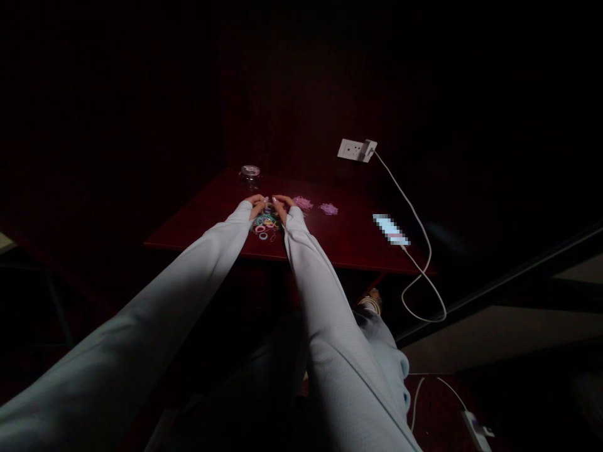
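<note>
My left hand (257,204) and my right hand (283,204) are close together over the dark red table (211,220), with bent fingers pressed together at the tips. Whatever lies between the fingertips is too small to make out. Just below and between both hands spreads a pile of small colourful rings and bands (266,224), in green, pink, blue and yellow. Right beside my right hand is a heap of pink bands (303,203). A smaller purple-pink heap (329,209) lies further right. Behind my left hand stands a clear jar with a lid (250,172).
A phone (391,230) with a blurred bright screen lies at the table's right, its white cable (415,213) looping to a wall socket (357,150) and hanging past the table edge. A power strip (477,432) is on the floor at the lower right.
</note>
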### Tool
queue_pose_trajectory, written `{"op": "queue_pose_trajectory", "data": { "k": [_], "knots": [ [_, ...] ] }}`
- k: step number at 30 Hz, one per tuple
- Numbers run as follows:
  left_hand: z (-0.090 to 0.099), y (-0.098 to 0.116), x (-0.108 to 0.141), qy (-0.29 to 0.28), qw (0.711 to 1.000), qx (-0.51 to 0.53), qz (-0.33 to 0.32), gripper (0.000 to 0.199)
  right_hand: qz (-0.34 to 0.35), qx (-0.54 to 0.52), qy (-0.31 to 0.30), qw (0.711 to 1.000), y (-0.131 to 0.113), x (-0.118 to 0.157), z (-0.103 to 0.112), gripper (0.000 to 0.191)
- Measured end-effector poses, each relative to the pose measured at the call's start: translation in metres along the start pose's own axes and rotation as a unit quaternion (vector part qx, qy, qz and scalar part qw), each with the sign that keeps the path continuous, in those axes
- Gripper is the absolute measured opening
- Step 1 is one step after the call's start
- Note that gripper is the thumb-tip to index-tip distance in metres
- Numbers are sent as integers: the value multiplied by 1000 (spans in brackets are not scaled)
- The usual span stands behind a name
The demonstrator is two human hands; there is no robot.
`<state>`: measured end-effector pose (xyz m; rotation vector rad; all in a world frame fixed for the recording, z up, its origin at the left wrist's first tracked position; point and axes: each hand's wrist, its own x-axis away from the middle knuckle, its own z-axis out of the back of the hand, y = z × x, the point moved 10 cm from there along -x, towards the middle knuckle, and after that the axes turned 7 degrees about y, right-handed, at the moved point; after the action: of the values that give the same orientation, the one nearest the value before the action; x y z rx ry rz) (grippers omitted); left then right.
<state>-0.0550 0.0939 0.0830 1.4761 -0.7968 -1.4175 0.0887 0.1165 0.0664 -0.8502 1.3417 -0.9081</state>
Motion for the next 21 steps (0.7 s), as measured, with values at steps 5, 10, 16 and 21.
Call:
{"op": "queue_pose_trajectory", "data": {
  "k": [5,10,16,21],
  "knots": [
    [1,-6,-1,-1,1000,1,26,51,17,11,-45,999,-1,1,-5,49],
    [-4,-11,-3,-8,1000,4,25,58,23,28,-38,999,-1,0,-1,34],
    [-4,-11,-1,-2,1000,5,18,57,28,30,-17,999,-8,0,3,25],
    [-4,-15,-1,5,999,6,49,45,36,38,-12,999,-10,-1,6,27]
  ]
}}
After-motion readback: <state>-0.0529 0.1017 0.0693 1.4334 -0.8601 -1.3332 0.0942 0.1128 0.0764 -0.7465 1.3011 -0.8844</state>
